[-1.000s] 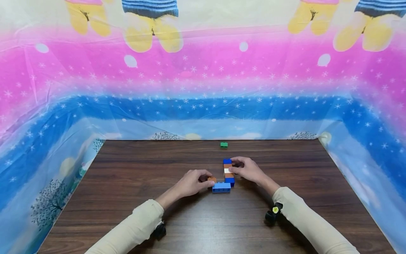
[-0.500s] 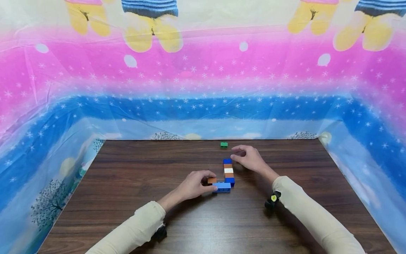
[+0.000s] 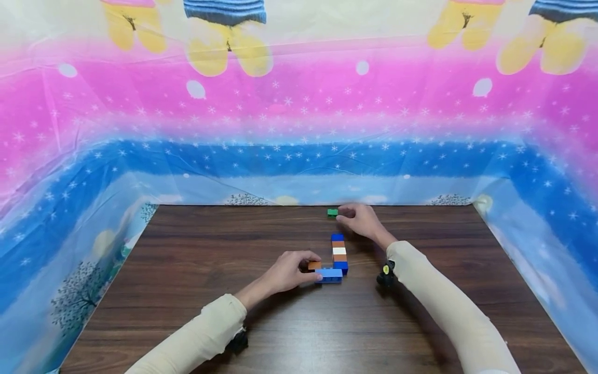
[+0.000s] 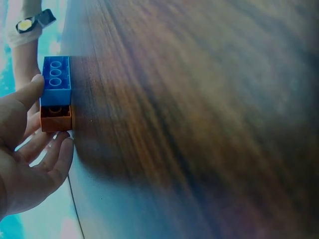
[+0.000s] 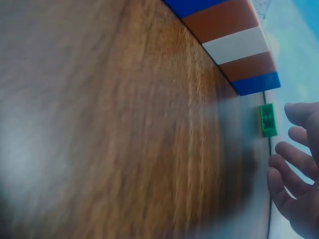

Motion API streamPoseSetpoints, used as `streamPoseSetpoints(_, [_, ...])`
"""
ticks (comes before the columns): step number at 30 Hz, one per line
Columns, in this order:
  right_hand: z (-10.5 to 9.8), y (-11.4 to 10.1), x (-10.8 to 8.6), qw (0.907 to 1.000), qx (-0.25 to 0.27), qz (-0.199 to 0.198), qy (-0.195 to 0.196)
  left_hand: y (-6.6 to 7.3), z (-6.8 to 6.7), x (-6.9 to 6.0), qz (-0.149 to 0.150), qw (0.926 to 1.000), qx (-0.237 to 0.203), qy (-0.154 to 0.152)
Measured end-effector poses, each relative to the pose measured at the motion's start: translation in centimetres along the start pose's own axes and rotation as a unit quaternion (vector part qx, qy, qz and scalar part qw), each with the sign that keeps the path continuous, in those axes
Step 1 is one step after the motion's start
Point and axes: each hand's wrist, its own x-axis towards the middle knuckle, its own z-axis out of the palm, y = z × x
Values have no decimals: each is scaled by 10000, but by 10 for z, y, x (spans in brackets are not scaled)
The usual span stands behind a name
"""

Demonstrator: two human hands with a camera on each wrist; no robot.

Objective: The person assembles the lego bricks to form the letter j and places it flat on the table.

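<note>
My left hand (image 3: 286, 272) pinches a light blue brick (image 3: 329, 276) and the orange brick (image 3: 314, 265) joined to it, thumb at the blue one's near side. In the left wrist view the blue brick's hollow underside (image 4: 56, 74) faces the camera. Just beyond lies a row of bricks in dark blue, orange and white (image 3: 339, 251); whether it joins the light blue brick I cannot tell. My right hand (image 3: 362, 221) is beside a small green brick (image 3: 332, 213), fingers loosely bent. In the right wrist view a gap shows between the thumb and the green brick (image 5: 268, 120).
Everything stands on a dark wood-grain table (image 3: 196, 239). Its far edge runs close behind the green brick. A printed cloth (image 3: 289, 156) hangs around the back and sides.
My right hand has left the brick row and moved away from me to the green brick. The left thumb has slid onto the light blue brick's near side.
</note>
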Motion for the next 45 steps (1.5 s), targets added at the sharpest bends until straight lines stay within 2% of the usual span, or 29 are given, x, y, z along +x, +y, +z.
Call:
streamPoseSetpoints(7, [12,-2,14,9998,-142,-5,165,0,0,0,-5,10000,-26,9])
streamPoseSetpoints(16, [18,-5,17,9987,-457,74,203,-2,0,0,-20,10000,18,-29])
streamPoseSetpoints(22, [17,-5,13,9983,-540,-23,202,-3,0,-1,64,10000,27,-52])
streamPoseSetpoints(32, [12,-7,2,9987,-469,11,-221,-3,-1,-2,104,9999,34,-74])
streamPoseSetpoints(45, [8,-8,-16,9985,-361,-135,-392,-2,-2,-1,81,9999,-19,-86])
